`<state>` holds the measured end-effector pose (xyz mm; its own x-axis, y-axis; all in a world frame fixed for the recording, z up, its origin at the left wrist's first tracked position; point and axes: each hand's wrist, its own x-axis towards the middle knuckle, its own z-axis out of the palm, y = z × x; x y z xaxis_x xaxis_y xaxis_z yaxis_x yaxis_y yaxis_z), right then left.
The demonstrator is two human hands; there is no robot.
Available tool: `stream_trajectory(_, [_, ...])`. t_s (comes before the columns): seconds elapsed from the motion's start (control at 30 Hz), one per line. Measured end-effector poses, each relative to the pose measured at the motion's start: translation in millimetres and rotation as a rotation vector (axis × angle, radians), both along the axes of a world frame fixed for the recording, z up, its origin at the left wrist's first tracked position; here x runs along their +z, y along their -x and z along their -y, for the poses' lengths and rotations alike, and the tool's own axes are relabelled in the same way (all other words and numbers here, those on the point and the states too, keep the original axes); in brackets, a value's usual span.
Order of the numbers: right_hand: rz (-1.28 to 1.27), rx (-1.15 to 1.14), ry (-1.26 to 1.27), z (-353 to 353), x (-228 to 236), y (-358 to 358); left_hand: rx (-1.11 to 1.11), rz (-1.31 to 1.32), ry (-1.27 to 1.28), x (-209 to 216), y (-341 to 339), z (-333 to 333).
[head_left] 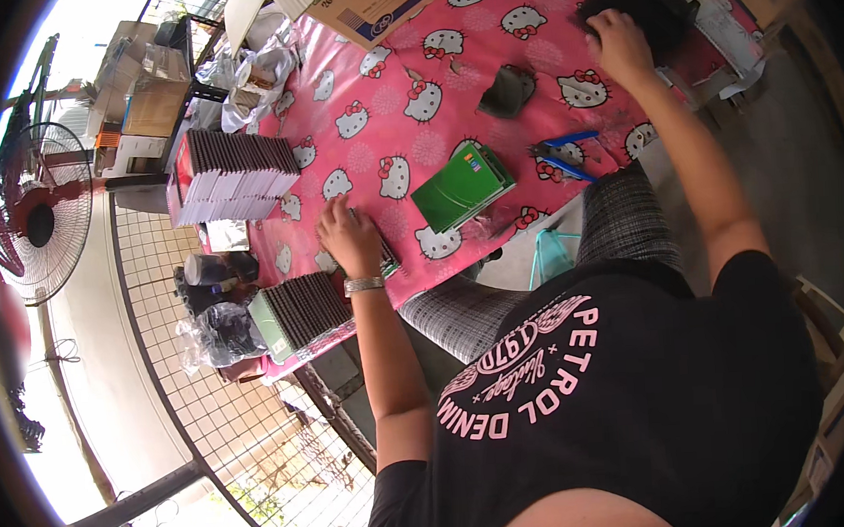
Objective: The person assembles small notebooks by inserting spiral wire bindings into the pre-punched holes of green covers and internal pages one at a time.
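The black bundle (640, 1) lies at the far right of the pink cloth (357, 156), and the right hand (619, 44) is at its near-left side, fingers bent against it; whether they grip any of it, I cannot tell. The left hand (348, 237) is palm down with its fingers loosely curled, over the near-left part of the cloth; a notebook (389, 256) shows partly beside the wrist, and I cannot tell whether the hand grasps it. Just left of that wrist is the lower stack (299, 310) of notebooks, and farther off on the left stands the taller stack (238, 170), dark bindings in a row. Between the hands lies a green book (461, 186), tilted on the cloth, with open blue pliers (570, 154) to its right and a dark grey object (507, 91) beyond it. A carton (382, 10) sits at the far edge. Outside the cloth, a fan (43, 224) stands at left.
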<state>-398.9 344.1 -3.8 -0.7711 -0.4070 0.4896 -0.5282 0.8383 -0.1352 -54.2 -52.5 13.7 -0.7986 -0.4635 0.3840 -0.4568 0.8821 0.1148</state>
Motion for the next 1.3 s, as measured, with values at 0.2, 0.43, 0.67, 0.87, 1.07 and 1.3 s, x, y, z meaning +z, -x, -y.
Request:
stream_trajectory(0.2, [-0.067,-0.069,-0.378,10,-31,35,-0.572,0.087,-0.166,10,28,-131])
stream_trajectory(0.43, [-0.191,0.007,-0.507,18,-39,36,-0.662,0.157,-0.281,18,31,-116])
stream_trajectory(0.67, [0.007,0.089,0.111,55,12,-6,-0.538,0.012,-0.166,33,49,-105])
stream_trajectory(0.87, [0.751,0.860,0.502,102,48,-128,-0.456,-0.025,-0.096,22,57,-111])
stream_trajectory(1.07, [0.516,0.909,0.581,113,31,-143,-0.475,-0.028,-0.089,24,54,-113])
stream_trajectory(1.3, [0.610,0.980,0.529,112,33,-145,-0.474,-0.064,-0.081,23,54,-116])
